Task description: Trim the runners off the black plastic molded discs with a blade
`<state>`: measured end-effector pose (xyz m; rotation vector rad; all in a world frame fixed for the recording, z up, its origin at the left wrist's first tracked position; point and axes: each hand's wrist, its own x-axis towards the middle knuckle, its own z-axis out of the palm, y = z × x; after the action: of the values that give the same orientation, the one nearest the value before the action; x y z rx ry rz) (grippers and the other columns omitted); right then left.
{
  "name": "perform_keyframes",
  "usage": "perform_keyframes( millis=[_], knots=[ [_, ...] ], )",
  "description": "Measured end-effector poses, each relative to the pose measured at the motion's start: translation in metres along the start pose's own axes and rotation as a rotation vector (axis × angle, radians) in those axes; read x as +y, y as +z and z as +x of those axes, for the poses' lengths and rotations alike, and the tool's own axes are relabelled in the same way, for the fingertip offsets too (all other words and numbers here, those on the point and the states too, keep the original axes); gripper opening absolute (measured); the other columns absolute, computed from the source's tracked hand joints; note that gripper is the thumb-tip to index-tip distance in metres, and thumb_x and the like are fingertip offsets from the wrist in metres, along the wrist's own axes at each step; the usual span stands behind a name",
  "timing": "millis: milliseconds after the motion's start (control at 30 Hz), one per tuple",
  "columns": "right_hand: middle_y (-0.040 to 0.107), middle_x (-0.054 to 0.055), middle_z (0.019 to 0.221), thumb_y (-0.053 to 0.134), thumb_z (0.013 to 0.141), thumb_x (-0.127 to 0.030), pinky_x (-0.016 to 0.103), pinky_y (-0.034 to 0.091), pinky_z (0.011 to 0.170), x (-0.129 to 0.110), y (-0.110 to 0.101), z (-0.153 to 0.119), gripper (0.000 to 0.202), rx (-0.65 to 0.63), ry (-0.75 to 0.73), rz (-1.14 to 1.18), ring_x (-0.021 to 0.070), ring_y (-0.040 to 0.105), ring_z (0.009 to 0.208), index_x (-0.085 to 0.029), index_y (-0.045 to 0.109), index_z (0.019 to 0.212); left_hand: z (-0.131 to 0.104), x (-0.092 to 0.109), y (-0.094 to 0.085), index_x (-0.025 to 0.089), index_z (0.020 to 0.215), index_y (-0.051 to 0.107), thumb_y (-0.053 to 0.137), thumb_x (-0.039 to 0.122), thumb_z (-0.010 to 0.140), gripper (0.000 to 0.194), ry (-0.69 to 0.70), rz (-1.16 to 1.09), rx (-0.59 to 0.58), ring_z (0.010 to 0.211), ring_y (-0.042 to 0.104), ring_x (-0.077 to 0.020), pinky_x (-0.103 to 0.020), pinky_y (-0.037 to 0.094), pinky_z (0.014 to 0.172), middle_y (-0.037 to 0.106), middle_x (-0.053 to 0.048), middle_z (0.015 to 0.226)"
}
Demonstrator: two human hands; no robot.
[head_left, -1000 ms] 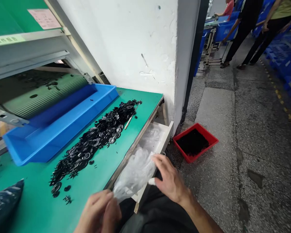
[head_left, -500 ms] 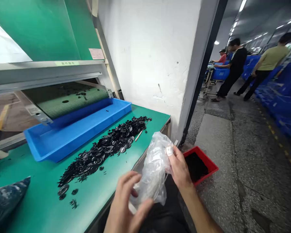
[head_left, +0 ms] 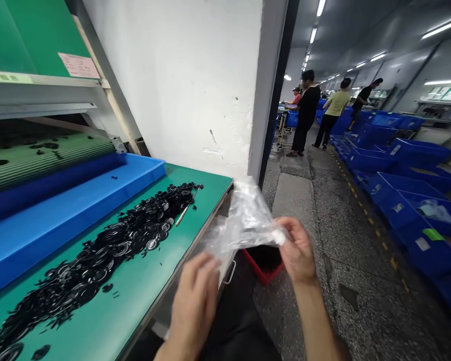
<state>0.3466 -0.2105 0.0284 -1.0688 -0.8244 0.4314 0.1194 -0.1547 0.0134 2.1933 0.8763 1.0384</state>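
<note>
My right hand (head_left: pixel 298 250) is closed on one edge of a crumpled clear plastic bag (head_left: pixel 250 210), with a white wrap on one finger. The bag spreads up and to the left, past the front edge of the table. Close to its lower left part is my left hand (head_left: pixel 196 293). Its curled fingers are smeared by motion, so I cannot make out whether they grip the plastic. A long heap of small black round parts (head_left: pixel 108 250) lies on the green table (head_left: pixel 143 291), left of my hands.
A blue tray (head_left: pixel 135 173) stands behind the heap, under a green ribbed conveyor (head_left: pixel 78 150). A thin stick (head_left: pixel 182 215) lies by the heap. On the floor sits a red bin (head_left: pixel 265 273) with dark contents. Blue crates (head_left: pixel 398 200) line the aisle; several people stand farther off.
The view has turned to the right. The bag has risen and spread out sideways in my right hand. My left hand's fingers have gone from spread apart to curled near the bag.
</note>
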Motion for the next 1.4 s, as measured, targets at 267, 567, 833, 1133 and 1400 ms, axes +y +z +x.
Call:
perform_keyframes(
  millis=[267, 567, 833, 1133, 1400],
  knots=[
    [0.064, 0.011, 0.123, 0.069, 0.076, -0.039, 0.035, 0.047, 0.093, 0.032, -0.063, -0.041, 0.053, 0.208, 0.214, -0.478, 0.0259, 0.060, 0.112, -0.021, 0.057, 0.124, -0.082, -0.053, 0.093, 0.012, 0.128, 0.056, 0.045, 0.039, 0.088, 0.049, -0.667, -0.368, -0.273, 0.129, 0.051, -0.0310, -0.046, 0.038, 0.110, 0.057, -0.018, 0.137],
    [0.066, 0.004, 0.083, 0.079, 0.065, -0.036, 0.046, 0.052, 0.084, 0.012, -0.114, -0.037, 0.023, 0.628, 0.178, -0.167, 0.0237, 0.064, 0.082, -0.025, 0.068, 0.083, -0.069, -0.052, 0.084, 0.015, 0.128, 0.058, 0.047, 0.039, 0.091, 0.046, -0.697, -0.325, -0.150, 0.132, 0.049, -0.0275, -0.046, 0.032, 0.114, 0.059, -0.014, 0.137],
    [0.071, 0.006, 0.088, 0.075, 0.063, -0.039, 0.034, 0.054, 0.067, 0.034, -0.157, -0.068, 0.041, 0.424, 0.407, -0.568, 0.0231, 0.066, 0.076, -0.020, 0.067, 0.098, -0.037, -0.093, 0.069, 0.012, 0.125, 0.059, 0.042, 0.041, 0.091, 0.048, -0.771, -0.164, 0.026, 0.122, 0.058, -0.0292, -0.043, 0.038, 0.109, 0.068, -0.016, 0.123],
    [0.071, 0.003, 0.100, 0.040, 0.082, 0.000, 0.034, 0.054, 0.088, 0.052, -0.073, -0.059, 0.045, -0.241, -0.201, -0.953, 0.0195, 0.064, 0.098, -0.025, 0.066, 0.108, -0.006, -0.106, 0.035, 0.015, 0.110, 0.063, 0.052, 0.055, 0.082, 0.050, -0.872, -0.168, -0.052, 0.097, 0.068, -0.0373, -0.045, 0.054, 0.077, 0.074, -0.016, 0.094],
    [0.066, 0.005, 0.120, 0.055, 0.081, -0.001, 0.042, 0.049, 0.098, 0.062, -0.006, -0.099, 0.046, -0.648, 0.002, -0.721, 0.0239, 0.057, 0.113, -0.024, 0.062, 0.120, 0.004, -0.053, 0.084, 0.015, 0.086, 0.067, 0.080, 0.028, 0.060, 0.031, -1.070, -0.969, -0.108, 0.069, 0.068, -0.0208, -0.025, 0.052, 0.054, 0.071, -0.007, 0.081]
  ],
)
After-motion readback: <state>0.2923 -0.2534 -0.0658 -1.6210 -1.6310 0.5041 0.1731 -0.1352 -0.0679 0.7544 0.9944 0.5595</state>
